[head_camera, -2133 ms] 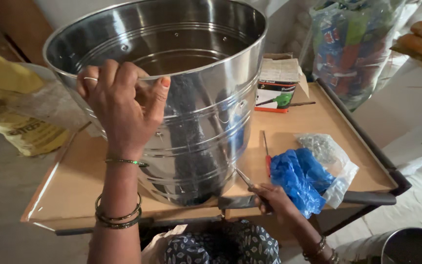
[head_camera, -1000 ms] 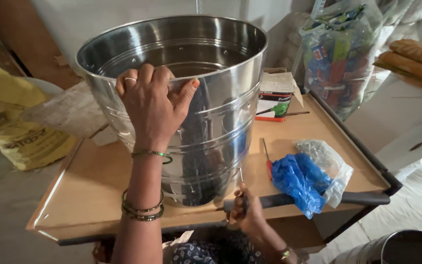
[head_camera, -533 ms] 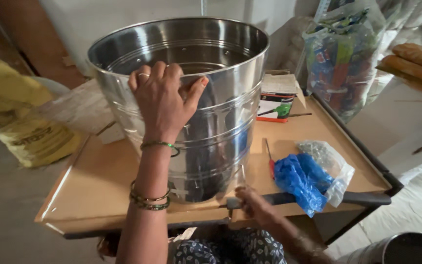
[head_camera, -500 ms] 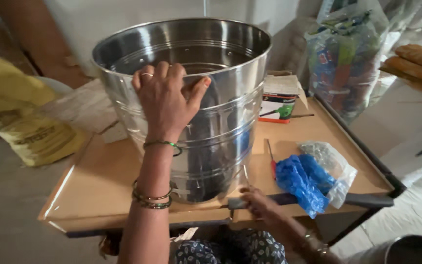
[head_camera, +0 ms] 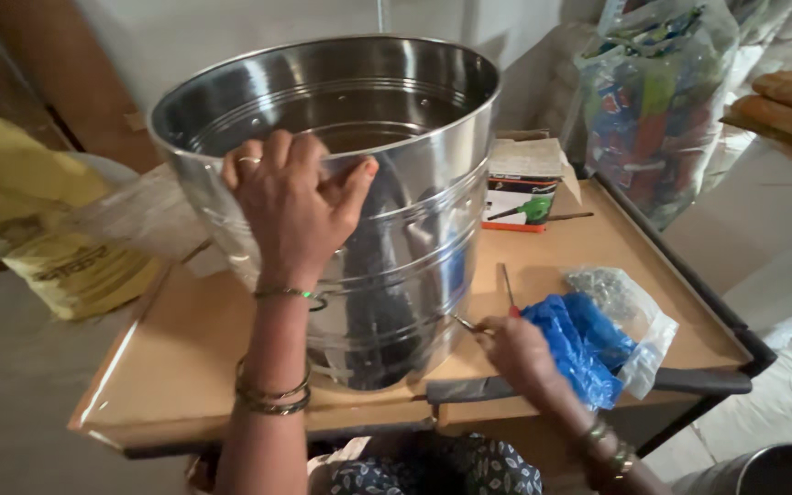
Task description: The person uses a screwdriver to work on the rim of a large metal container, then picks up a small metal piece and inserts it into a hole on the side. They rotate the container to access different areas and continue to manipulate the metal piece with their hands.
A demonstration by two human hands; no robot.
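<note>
So, a wooden table [head_camera: 185, 367] is seen from above, and a big steel drum [head_camera: 387, 238] is stood on it, tipped a bit toward the camera with its open mouth up and away; its long axis runs roughly upright, and nothing is seen inside it. The left hand [head_camera: 291, 206] is spread flat against the near rim, fingers open, pressed on the wall rather than wrapped round it; the right hand [head_camera: 515, 353] is kept low at the drum's base on its right side, closed around a thin metal tool [head_camera: 463, 323] whose tip is touching the bottom edge. Just right of that hand a clear bag of blue stuff [head_camera: 588, 344] is lying; further back a small printed box [head_camera: 520, 188] is stood.
</note>
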